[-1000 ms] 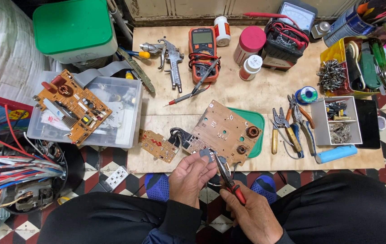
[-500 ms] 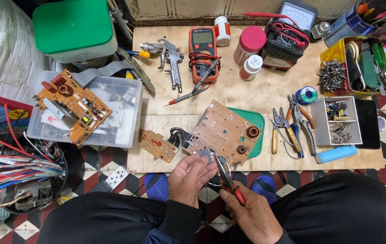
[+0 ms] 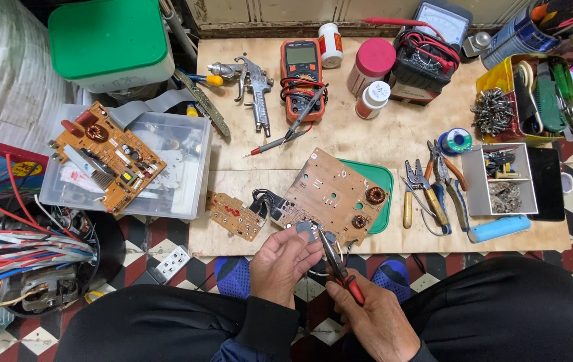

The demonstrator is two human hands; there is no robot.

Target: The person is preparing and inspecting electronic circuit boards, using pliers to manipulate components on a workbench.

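The left hand's fingers (image 3: pixel 298 243) pinch a small grey component (image 3: pixel 305 230) at the near edge of the tan circuit board (image 3: pixel 332 196), thumb and forefinger closed on it from below and the left. The right hand (image 3: pixel 367 315) is clenched around the red handles of a pair of needle-nose pliers (image 3: pixel 337 263), whose long axis runs up and to the left from the palm; the tips sit just beside the grey part, to its right, so the tool meets the piece from the right while the left hand steadies it. The left hand is the nearer of the two to the component (it is touching it); whether the plier tips grip a lead cannot be told from here.

The board lies tilted on the wooden tabletop (image 3: pixel 380 144), its far corner over a green tray (image 3: pixel 381 179), with two copper-wound coils on its right edge. A smaller brown board (image 3: pixel 235 215) lies just to its left, joined by black wires. To the right lie more pliers and cutters (image 3: pixel 430 189), a divided grey parts box (image 3: pixel 501 179) and a blue cylinder (image 3: pixel 499 228). Further back sit an orange multimeter (image 3: pixel 302 77), a metal spray gun (image 3: pixel 253 87) and a solder spool (image 3: pixel 456 141). Off to the left, an orange circuit board (image 3: pixel 106 155) rests on a clear plastic bin (image 3: pixel 179 161).
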